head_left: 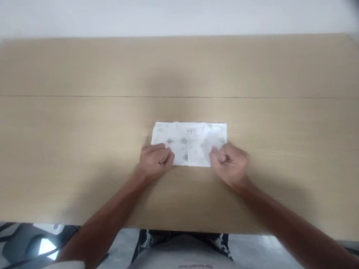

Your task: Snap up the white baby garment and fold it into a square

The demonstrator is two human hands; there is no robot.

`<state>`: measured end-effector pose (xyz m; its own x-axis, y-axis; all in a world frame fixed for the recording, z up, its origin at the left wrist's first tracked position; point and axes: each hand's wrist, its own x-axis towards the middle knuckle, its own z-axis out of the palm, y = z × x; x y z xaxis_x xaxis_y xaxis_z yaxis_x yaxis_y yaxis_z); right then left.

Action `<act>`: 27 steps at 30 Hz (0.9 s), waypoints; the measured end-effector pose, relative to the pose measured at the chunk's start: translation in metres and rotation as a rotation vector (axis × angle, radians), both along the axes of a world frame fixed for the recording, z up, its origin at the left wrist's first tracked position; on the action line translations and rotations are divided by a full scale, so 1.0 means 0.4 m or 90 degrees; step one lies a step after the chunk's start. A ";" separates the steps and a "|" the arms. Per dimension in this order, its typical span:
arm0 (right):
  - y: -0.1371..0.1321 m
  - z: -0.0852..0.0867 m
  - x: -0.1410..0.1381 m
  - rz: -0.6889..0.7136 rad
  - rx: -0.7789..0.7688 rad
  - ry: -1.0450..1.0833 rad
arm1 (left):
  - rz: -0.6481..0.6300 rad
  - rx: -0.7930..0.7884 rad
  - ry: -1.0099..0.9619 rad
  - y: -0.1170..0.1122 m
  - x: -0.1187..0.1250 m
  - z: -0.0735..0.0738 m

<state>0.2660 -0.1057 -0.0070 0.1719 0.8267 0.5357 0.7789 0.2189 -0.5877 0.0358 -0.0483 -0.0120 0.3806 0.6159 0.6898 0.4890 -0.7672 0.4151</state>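
Observation:
A folded white T-shirt [189, 140] with small green prints and a small tag at its collar lies flat in a long rectangle on the table. My left hand [156, 161] is curled over the shirt's near left part, its fingers on the fabric. My right hand [229, 162] is closed at the near right corner, with the fabric pinched under its fingers. The shirt's far edge shows in full, and the hands hide parts of its near edge.
The light wood table [71, 132] has a thin seam [176, 96] across it, and its near edge runs just below my hands. A dark object with black cables [22, 247] sits on the grey floor at lower left. A white wall [167, 4] stands behind.

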 end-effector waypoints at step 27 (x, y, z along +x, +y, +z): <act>-0.001 0.010 0.008 -0.224 -0.213 0.322 | 0.189 -0.138 -0.205 0.026 -0.093 0.003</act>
<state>0.2692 -0.1062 -0.0031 0.6209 0.7825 0.0461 0.3837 -0.2520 -0.8884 -0.0015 -0.0380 -0.0107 -0.0452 0.8083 0.5870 0.4948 -0.4924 0.7161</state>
